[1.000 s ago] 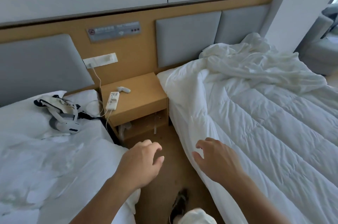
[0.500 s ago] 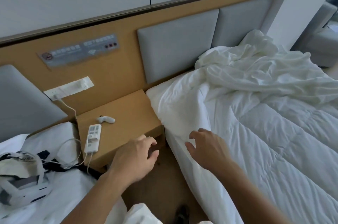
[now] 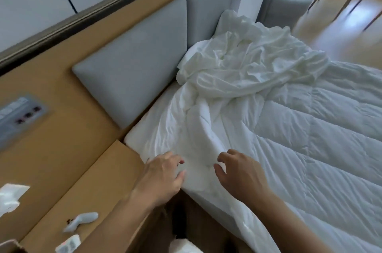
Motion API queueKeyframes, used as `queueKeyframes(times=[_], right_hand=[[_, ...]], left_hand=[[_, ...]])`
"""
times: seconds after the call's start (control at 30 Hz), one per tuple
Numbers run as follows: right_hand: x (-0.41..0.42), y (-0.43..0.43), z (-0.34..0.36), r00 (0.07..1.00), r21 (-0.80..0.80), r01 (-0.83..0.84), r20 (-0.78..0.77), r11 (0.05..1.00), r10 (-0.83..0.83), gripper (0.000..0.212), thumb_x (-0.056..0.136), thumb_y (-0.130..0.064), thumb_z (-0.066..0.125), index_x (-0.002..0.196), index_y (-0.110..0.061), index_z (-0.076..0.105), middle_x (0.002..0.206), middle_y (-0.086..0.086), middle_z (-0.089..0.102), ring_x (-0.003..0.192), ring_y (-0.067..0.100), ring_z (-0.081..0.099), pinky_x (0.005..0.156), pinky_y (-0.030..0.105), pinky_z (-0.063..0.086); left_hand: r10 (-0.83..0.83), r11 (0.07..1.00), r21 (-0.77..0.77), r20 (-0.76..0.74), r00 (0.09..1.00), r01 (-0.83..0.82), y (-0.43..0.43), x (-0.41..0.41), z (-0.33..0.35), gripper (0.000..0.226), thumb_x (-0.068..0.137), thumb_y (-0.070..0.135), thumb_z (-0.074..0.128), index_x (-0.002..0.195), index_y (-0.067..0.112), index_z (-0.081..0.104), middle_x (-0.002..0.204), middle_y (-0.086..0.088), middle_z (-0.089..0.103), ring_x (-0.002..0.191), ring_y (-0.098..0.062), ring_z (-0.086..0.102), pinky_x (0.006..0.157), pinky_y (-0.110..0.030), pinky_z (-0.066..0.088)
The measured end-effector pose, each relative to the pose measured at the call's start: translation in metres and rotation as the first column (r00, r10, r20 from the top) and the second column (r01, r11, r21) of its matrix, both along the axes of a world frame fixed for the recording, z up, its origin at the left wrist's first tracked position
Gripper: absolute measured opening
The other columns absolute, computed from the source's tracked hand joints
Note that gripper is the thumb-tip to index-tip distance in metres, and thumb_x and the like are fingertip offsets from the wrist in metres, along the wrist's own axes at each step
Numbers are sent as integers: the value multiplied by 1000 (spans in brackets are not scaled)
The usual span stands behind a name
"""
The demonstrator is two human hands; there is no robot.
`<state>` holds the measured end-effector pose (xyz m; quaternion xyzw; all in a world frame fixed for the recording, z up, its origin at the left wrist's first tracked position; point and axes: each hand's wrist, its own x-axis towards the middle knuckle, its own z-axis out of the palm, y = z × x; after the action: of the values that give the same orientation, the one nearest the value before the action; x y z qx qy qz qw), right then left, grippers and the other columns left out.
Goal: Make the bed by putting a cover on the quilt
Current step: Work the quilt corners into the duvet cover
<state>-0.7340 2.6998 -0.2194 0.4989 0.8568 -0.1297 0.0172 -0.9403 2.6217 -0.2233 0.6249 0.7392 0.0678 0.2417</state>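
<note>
**Both hands at the quilt's near head corner, cover heaped beyond**

Quilt (image 3: 310, 159): bare, stitched in panels, spread over the bed from centre out to 4 o'clock. Long axis from 10 to 4 o'clock, head end rumpled into folds, near edge hanging off the bedside toward 6.

Cover (image 3: 254, 60): crumpled white heap on the quilt's head end, against the headboard (image 3: 134, 79). At 1 o'clock from both hands and well apart from them. Not yet on the quilt.

Nightstand (image 3: 93, 190): at 8 o'clock, just beside the bed corner.

Right hand (image 3: 241, 174): over the rumpled quilt edge, fingers bent claw-like, thumb held apart, tips at a raised fold, with no cloth visibly pinched. The nearer of the two to the cover.

Left hand (image 3: 163, 176): at the corner by the nightstand, fingers relaxed and loosely bent, touching or just above white fabric, gripping nothing.

Probably calls next for a reach toward 1 o'clock, up along the long axis, with the right hand leading.

Hidden or unclear:
- Cover's opening and corners, lost in creases.
- Quilt's foot end, cut off at the right and bottom edges.
- Contact under the palms.
- Small grey object (image 3: 82, 219) on the nightstand, blurred and not identifiable.
</note>
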Motion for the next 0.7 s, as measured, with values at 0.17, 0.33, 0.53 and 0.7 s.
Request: queueKeyframes(times=[0.17,0.33,0.53,0.7], right_hand=[[-44,32,1,994,10,72,78,997,-73,32,99,-47,45,108,-26,67,100,-7,65,81,14,63,64,26,51],[-71,43,-7,988,15,126,93,992,-126,32,99,-46,47,107,-23,68,100,-5,66,80,18,64,67,31,53],[-81,60,-15,980,10,180,87,984,-180,31,99,-45,47,109,-23,68,102,-6,66,84,18,64,70,31,53],[-90,91,-25,985,-19,152,90,988,-150,32,98,-45,47,109,-22,67,104,-6,66,88,18,64,74,34,53]], left_hand=[[-95,995,-18,58,994,97,44,-56,-26,39,98,47,50,132,29,58,120,13,60,111,-5,55,103,-30,42],[-153,988,-20,103,983,156,77,-69,-37,39,98,47,51,132,29,58,123,13,61,111,-5,57,100,-28,46],[-215,974,-44,111,970,221,113,-77,-44,41,98,49,49,133,29,57,126,11,60,111,-7,58,97,-28,48],[-176,977,-111,62,982,182,135,-101,-51,40,98,47,49,132,29,57,126,10,59,111,-9,59,95,-29,47]])
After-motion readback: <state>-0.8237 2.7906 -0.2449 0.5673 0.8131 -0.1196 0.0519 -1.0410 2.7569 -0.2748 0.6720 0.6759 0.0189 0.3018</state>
